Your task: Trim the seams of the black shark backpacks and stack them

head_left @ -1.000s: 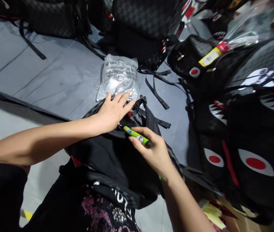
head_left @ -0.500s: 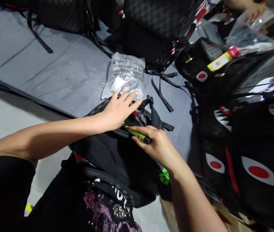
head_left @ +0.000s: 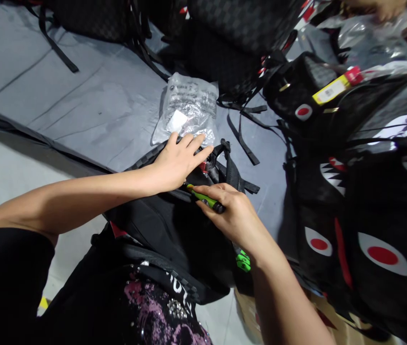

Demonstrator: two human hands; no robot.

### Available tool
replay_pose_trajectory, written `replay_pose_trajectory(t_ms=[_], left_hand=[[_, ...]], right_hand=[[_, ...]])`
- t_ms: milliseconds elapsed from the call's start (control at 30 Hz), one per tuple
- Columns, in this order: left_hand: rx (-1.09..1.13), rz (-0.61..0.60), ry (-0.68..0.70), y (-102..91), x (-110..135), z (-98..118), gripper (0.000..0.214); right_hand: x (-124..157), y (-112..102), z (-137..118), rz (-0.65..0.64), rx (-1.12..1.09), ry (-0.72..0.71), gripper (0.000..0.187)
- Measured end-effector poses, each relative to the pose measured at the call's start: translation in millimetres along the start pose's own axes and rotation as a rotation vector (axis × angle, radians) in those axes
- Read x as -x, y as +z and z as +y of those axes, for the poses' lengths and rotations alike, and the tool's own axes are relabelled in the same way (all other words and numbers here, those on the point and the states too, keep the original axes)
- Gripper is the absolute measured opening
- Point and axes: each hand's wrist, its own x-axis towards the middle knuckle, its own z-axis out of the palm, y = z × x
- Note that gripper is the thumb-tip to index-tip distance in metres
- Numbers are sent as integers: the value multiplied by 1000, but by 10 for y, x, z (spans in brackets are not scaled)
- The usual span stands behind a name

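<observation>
My left hand (head_left: 180,160) lies flat on a black backpack (head_left: 174,239), its fingers spread near the top edge. Gripped in my right hand (head_left: 234,206) is a green pen-like tool (head_left: 205,197) with a black end. The tool's tip points up and left into the bag beside my left palm; what it touches is hidden. Just beyond my left fingertips sits a clear plastic packet (head_left: 191,108) with printing and a white label. Black straps (head_left: 230,165) rise from the backpack to the right of my left hand.
A grey-covered table (head_left: 81,110) lies in front. Checkered black bags (head_left: 239,43) stand along its back. At right are black bags with red-and-white eye prints (head_left: 383,254) and a yellow tag (head_left: 329,91). Another person's hand (head_left: 390,8) is at the top right near clear plastic.
Both hands and the green tool stay nearly in place on the backpack. The view has shifted slightly. The other person's hand has moved up toward the frame's top edge.
</observation>
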Motion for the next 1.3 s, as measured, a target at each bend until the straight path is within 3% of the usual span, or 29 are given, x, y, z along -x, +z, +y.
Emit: replay_pose_trajectory(t_ms=[800,1300], left_hand=[[13,18,3,40,-14,-7,77],[33,15,2,30,-7,-1,79]], right_hand=[[0,-23,-81,-32,176,34,32],[50,64,-150,51,215,83,31]])
